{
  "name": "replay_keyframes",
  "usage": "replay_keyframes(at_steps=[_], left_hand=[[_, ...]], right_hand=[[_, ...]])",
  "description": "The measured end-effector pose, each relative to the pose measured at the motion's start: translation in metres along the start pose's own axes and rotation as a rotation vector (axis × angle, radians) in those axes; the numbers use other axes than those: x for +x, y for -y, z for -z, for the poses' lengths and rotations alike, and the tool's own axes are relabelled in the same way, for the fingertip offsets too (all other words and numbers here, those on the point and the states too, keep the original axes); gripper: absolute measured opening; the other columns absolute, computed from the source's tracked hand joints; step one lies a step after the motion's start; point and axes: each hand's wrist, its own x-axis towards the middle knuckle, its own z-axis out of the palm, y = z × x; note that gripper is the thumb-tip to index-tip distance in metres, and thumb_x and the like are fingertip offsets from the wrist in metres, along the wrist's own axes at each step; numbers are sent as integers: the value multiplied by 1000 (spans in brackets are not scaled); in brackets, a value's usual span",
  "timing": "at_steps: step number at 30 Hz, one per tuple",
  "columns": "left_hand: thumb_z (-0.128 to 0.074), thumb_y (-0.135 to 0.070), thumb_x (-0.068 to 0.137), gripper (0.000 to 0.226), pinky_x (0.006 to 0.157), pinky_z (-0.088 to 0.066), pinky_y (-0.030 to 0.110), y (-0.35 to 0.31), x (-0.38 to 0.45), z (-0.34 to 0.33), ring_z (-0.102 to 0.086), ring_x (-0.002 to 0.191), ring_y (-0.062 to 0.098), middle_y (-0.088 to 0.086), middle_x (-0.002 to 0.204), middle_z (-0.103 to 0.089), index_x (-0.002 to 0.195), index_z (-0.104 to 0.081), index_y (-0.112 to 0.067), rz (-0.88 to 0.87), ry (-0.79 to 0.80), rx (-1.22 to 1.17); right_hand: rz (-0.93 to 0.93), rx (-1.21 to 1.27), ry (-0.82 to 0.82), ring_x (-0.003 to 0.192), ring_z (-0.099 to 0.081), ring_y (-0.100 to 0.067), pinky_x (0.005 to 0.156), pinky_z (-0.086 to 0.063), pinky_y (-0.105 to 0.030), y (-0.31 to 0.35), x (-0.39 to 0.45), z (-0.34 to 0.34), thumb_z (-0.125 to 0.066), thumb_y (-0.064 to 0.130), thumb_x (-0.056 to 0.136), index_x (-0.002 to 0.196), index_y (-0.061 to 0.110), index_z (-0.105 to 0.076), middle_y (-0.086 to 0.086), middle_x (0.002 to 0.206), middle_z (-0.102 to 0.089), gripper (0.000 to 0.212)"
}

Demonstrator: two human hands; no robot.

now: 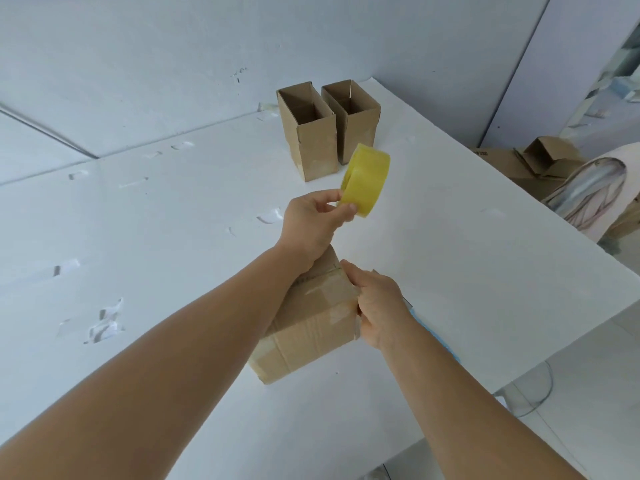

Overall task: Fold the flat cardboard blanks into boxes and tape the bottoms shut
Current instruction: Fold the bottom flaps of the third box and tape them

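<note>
— Bench (173, 271) first, white and broad, with scraps of tape stuck about its surface. What do you have on it?

— Your box (311, 327) stands on it close in front of you, taped bottom up, clear tape across the seam. Two finished boxes (329, 129) stand upright and open-topped side by side at the far edge, well apart from it.

— And your hands?

— Your right hand (379, 306) grips the box's right upper edge, fingers curled on the tape there. Your left hand (313, 223) is raised above the box's far end, thumb and fingers pinching the tape roll (365, 180).

— Where is that roll?

— Yellow, tilted, in the air between your box and the two finished ones, touching neither.
</note>
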Motion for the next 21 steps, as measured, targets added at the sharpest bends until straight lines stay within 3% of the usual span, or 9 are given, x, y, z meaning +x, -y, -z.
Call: replay_keyframes(at_steps=[4,6,7,8,11,13,16,19,21], left_hand=[[-74,-18,80,14,56,-43,10,-3,3,-3,-53,56,0,-7,64,-65,94,-72,-23,4,-9,45],[-73,-18,80,15,56,-44,11,-2,4,-3,-52,58,4,-6,65,-65,94,-73,-24,-4,-3,64],[-73,-19,81,15,57,-44,11,-2,3,-2,-52,59,5,-7,64,-65,95,-73,-23,-6,-5,71],[-72,-19,81,16,57,-44,11,-2,3,-2,-52,59,5,-7,64,-65,96,-73,-23,-5,-9,77],[-71,-20,82,15,57,-44,9,-6,2,0,-54,59,3,-6,67,-66,97,-73,-23,13,-41,66],[-71,-20,82,12,59,-44,11,-8,-1,1,-54,61,4,-6,68,-65,92,-72,-27,28,-65,27],[-71,-21,83,10,67,-44,18,-11,-10,9,-56,63,5,-7,71,-67,89,-72,-29,54,-92,-67],[-71,-22,81,12,73,-46,25,-13,-22,25,-56,66,10,-4,73,-68,93,-75,-23,80,-119,-157],[-71,-22,80,12,71,-46,26,-12,-30,38,-55,65,11,-4,71,-67,91,-76,-21,85,-147,-204]], right_hand=[[17,-269,-144,53,-43,-14,49,-37,-20,-2,-2,8,-61,24,87,68,12,-48,-2,62,-45,26],[98,-270,-215,62,-46,-26,51,-33,-22,-4,-9,13,-52,24,90,76,6,-52,-15,69,-45,23],[181,-239,-231,74,-50,-32,53,-35,-21,-5,-15,12,-48,27,92,86,1,-55,-20,81,-51,27],[288,-233,-219,82,-53,-29,53,-38,-17,-5,-21,9,-45,32,92,92,3,-56,-15,89,-55,31],[501,-348,-75,73,-54,-2,59,-39,-3,-12,-40,-9,-40,44,89,87,26,-58,11,77,-58,25],[517,-365,-51,85,-55,5,75,-42,-7,-18,-41,-17,-38,37,96,96,38,-56,23,88,-60,18],[478,-355,-76,103,-56,0,92,-46,-25,-9,-32,-19,-34,31,100,111,36,-59,20,106,-63,28],[440,-406,36,93,-62,-4,84,-52,-29,11,-16,-16,-39,32,98,96,35,-70,18,93,-69,31],[434,-477,170,91,-64,-2,76,-52,-20,24,-7,-17,-42,33,97,91,36,-73,21,93,-70,32]])
